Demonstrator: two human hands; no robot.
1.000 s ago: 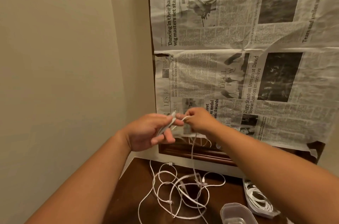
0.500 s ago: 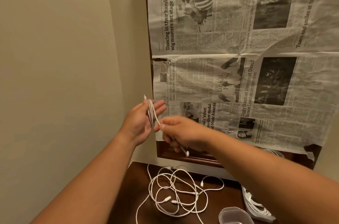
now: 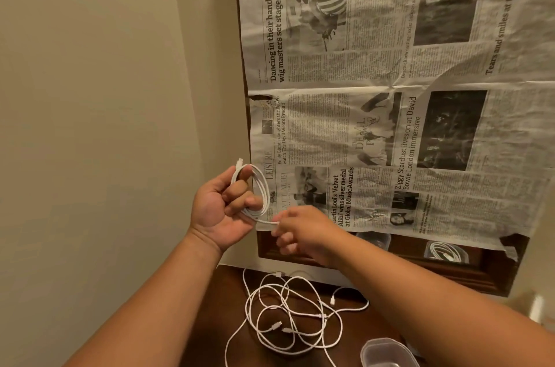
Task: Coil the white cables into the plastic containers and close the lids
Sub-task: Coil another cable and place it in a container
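My left hand is raised in front of the wall and grips a white cable wound into a small coil around its fingers, one plug sticking up at the top. My right hand, slightly blurred, pinches the coil's loose end just to the right of the left hand. Below, several loose white cables lie tangled on the dark wooden table. A clear plastic container sits at the bottom right, partly hidden by my right forearm.
Newspaper sheets cover a mirror behind the table. Under the paper's lower edge, the glass reflects a container with a coiled cable. A beige wall closes off the left side.
The cable has been wound into a rounder, wider coil on my left hand. My right hand has shifted right and lower, now holding the cable's last short end. The hanging length is gone.
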